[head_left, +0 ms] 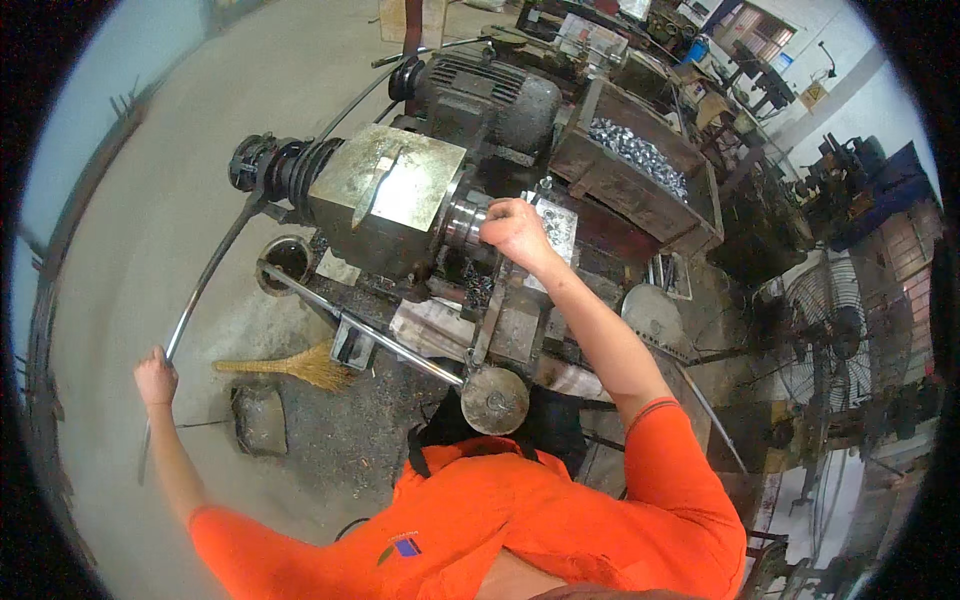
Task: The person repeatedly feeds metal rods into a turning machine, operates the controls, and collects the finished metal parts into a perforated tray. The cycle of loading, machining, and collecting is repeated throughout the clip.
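My left hand (157, 378) is out at the far left, wrapped round a long metal lever (212, 268). The lever's upper end meets the black pulley end (290, 172) of a small lathe-like machine. On my right, my right hand (515, 232) is closed right at the shiny round chuck (463, 222). Whatever its fingers grip there is hidden by the hand. The machine's greasy headstock (335, 200) stands between both hands, with a flat, handled tool (374, 188) lying on its bright top plate.
Behind the headstock sits a dark ribbed motor (490, 100). A metal bin (690, 215) of small shiny parts is at the back right. Close to my body, a second bar (370, 330) slants toward a round disc (495, 401). A straw broom (300, 367) and a fan (830, 325) flank the machine.
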Demonstrator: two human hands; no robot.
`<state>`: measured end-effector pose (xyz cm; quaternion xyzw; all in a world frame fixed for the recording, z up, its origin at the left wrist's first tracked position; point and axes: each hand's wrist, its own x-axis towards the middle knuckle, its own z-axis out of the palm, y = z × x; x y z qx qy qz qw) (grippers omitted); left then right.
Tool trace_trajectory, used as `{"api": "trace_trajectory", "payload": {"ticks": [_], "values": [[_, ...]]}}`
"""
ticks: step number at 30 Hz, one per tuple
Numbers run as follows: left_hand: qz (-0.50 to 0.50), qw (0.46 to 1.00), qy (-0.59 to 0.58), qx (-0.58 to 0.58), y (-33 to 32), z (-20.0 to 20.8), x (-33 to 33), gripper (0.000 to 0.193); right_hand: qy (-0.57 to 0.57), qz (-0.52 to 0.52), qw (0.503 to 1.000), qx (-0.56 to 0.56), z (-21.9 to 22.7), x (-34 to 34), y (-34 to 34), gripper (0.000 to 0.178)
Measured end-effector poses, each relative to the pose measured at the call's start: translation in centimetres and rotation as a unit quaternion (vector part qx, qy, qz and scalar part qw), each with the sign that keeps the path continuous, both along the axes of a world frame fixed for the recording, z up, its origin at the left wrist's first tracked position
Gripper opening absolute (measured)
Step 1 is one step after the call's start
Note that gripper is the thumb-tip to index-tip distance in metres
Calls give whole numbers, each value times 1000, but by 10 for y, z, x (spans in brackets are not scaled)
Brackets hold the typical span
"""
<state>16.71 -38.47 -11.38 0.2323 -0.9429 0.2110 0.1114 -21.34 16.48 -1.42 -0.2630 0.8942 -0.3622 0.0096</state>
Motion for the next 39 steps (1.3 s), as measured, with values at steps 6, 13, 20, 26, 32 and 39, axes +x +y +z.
{"api": "trace_trajectory", "payload": {"ticks": [6, 13, 20, 26, 32, 39], "values": [[161, 966, 83, 183, 23, 14, -31, 24, 64, 9, 996, -56, 14, 33, 55, 24], [92, 828, 103, 543, 145, -178, -113, 44, 31, -205, 978, 10, 11, 95, 229, 24], [-151, 937, -284, 135, 224, -153, -177, 21, -25, -385, 918, 91, -32, 171, 382, 28], [-139, 955, -117, 234, 221, -120, -170, 28, -39, -454, 825, 334, -98, 206, 519, 53], [-15, 727, 156, 669, 197, -66, -164, 44, -98, -515, 731, 438, -132, 248, 571, 39], [76, 645, 210, 731, 239, -26, -189, 53, -88, -531, 752, 381, -140, 317, 488, 26]]}}
